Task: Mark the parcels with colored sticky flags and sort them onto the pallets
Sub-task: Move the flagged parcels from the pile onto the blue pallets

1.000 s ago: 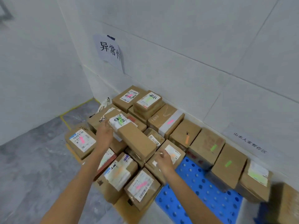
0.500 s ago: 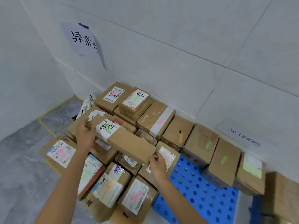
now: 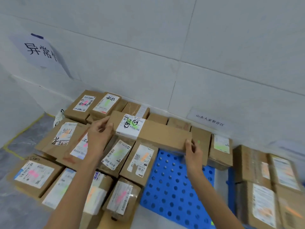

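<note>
Reaching both forearms forward over the stack. Gripping the left end of the long brown parcel [image 3: 163, 136] with the left hand [image 3: 99, 136], fingers curled round the end. Pinching the parcel's near right corner with the right hand [image 3: 192, 150], thumb on top. Holding the parcel roughly level above the other parcels [image 3: 115, 156] and the rear of the blue pallet [image 3: 173, 192], running lengthwise along the wall [image 3: 214, 47]. Noting a white label [image 3: 131, 128] wrapped over its left half, showing black handwriting and a faint green smear. Noting pink, green and orange flags on the labels of the boxes packed side by side below. Seeing bare perforated pallet under the right forearm, grey floor [image 3: 13, 209] with yellow tape [image 3: 24, 134] at left, white tiled wall carrying a paper sign [image 3: 39, 52] and a smaller sign [image 3: 209, 120] lower down
</note>
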`<state>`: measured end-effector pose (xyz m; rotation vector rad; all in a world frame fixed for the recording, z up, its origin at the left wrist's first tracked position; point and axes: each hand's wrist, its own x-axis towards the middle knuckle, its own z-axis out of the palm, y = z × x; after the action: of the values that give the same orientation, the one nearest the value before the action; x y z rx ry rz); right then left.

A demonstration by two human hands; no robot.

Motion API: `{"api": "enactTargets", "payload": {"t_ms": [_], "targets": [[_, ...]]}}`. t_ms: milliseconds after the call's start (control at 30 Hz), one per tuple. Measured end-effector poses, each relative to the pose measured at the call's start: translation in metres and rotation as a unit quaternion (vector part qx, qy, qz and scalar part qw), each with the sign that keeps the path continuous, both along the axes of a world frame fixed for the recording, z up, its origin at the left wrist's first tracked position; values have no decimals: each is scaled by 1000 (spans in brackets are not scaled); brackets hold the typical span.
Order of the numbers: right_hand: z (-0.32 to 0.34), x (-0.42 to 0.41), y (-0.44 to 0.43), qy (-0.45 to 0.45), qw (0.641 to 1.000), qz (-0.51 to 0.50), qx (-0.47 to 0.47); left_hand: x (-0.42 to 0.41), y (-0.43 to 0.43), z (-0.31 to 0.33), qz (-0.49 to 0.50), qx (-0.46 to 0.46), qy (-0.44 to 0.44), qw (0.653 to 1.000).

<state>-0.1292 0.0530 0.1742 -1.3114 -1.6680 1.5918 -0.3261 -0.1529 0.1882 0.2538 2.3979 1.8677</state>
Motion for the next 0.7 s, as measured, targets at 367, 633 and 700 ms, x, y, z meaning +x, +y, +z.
{"api": "enactTargets", "payload": {"t_ms": [367,633,700], "targets": [[-7,96,138,-49,990,-103,78,63,175,-18,-196,-21,-51,979],[-38,107,195,-117,991,-56,26,71,241,-46,-214,-37,-140,966],[-38,111,192,-107,994,-18,7,75,248,-42,-233,-39,-146,961]]}}
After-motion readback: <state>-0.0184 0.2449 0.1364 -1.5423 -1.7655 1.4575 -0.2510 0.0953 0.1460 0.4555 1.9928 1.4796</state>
